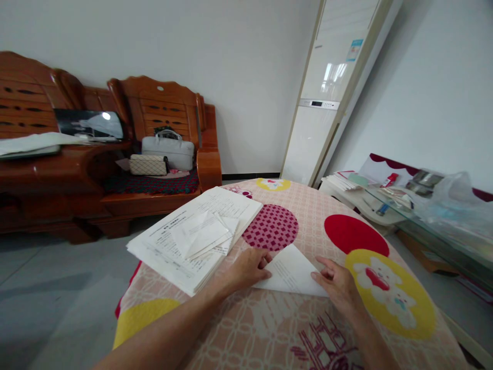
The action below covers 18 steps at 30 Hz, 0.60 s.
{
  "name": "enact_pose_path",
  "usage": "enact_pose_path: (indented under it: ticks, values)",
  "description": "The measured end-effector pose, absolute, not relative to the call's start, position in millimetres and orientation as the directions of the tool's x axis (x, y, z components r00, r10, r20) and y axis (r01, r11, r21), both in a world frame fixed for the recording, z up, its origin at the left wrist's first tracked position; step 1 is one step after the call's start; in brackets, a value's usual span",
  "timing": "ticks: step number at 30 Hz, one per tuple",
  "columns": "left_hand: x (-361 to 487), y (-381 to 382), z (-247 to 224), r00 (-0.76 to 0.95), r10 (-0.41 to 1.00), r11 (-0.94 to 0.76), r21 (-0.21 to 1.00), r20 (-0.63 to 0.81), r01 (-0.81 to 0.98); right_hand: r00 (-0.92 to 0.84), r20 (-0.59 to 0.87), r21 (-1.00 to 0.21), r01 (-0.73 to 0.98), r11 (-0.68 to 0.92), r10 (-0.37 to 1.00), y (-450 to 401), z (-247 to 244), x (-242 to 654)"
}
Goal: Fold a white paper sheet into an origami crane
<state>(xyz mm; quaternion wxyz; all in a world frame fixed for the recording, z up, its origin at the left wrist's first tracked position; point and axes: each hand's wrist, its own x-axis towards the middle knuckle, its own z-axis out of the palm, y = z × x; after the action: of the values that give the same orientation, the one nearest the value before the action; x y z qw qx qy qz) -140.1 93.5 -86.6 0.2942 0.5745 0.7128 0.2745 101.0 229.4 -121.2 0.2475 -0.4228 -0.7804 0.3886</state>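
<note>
A white sheet folded into a triangle [290, 271] lies on the patterned tablecloth [308, 205], its point facing away from me. My left hand [252, 267] pinches its left edge between thumb and fingers. At its right edge my right hand [337, 280] grips the paper, the thumb on top. To the left rests a thick stack of printed sheets [165, 262]. Several folded white papers [208, 234] lie on top of that stack.
Behind the table at left stands a wooden sofa [157, 103] with a grey bag [169, 149]. A tall white air conditioner [311, 128] is at the back. On the right, a glass-topped table [431, 226] holds papers, metal bowls and a plastic bag [450, 198].
</note>
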Motion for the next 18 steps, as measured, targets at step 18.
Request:
enact_pose_path:
  ticks: [18]
  values:
    - [-132,87,-88,-0.28,0.956,0.28,0.565,-0.089,0.776,-0.516,0.137,-0.728,0.526,0.439,0.846,224,-122,96]
